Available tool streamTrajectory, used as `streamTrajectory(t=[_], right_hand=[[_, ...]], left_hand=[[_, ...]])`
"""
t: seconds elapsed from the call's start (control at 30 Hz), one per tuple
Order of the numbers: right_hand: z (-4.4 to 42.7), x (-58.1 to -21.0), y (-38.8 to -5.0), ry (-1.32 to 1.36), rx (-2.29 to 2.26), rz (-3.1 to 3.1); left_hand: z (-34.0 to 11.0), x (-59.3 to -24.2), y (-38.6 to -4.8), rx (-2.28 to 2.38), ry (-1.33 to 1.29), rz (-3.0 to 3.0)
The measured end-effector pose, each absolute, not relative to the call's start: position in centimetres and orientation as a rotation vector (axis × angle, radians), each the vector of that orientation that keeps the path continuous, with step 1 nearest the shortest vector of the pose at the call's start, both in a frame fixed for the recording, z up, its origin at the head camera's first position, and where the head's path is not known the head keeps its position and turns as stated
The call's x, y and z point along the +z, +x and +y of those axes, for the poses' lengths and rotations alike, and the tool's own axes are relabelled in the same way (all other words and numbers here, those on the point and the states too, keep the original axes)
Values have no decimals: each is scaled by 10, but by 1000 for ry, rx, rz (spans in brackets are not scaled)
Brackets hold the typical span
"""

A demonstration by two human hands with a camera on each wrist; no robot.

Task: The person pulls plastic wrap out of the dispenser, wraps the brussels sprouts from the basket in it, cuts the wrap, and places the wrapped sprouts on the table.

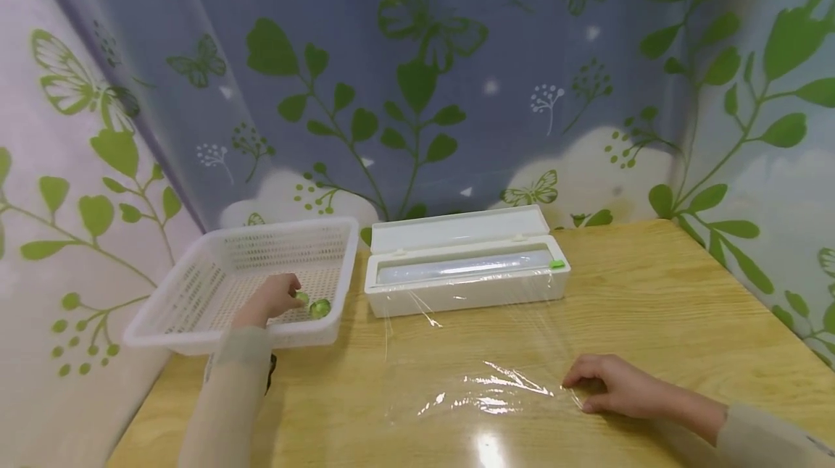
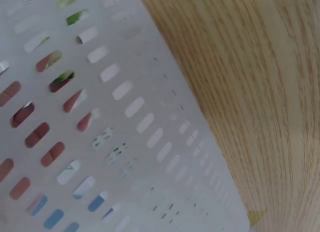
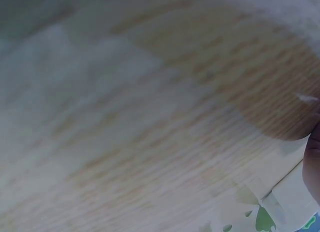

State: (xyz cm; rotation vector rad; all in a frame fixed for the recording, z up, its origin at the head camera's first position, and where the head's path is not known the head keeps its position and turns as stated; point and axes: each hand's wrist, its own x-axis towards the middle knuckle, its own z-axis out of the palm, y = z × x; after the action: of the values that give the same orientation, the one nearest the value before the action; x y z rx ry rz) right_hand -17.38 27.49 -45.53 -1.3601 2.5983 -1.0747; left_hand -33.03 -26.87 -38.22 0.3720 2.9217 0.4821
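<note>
My left hand point(image 1: 277, 295) reaches down into a white plastic basket point(image 1: 352, 265). Its fingers are at a small round green vegetable point(image 1: 302, 298) that looks like a Brussels sprout, partly hidden by them. Beside it lies another green sprout point(image 1: 320, 308). Through the slots of the basket wall point(image 2: 145, 81), the left wrist view gives glimpses of green and of skin. On the right, my right hand point(image 1: 616, 385) pinches the corner of a clear sheet of cling film point(image 1: 489, 388). That sheet runs across the table from a roll point(image 1: 463, 267) inside a white dispenser box point(image 1: 470, 295).
The dispenser's lid point(image 1: 459, 229) stands raised at the back, and a green slider point(image 1: 557, 264) sits at the box's right end. Everything rests on a wooden table point(image 1: 652, 294). A patterned curtain point(image 1: 509, 91) hangs behind it.
</note>
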Motion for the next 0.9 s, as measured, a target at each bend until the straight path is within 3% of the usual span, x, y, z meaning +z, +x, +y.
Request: streamTrajectory(t=[0.6,0.9], right_hand=[[273,-454,-177,-1418,-1096,2579],[272,-457,-179,-1483,-1075,2593]], left_hand=[[-247,-344,-307,980,452,3119],[-228,-342,-295,1404,555,3020]])
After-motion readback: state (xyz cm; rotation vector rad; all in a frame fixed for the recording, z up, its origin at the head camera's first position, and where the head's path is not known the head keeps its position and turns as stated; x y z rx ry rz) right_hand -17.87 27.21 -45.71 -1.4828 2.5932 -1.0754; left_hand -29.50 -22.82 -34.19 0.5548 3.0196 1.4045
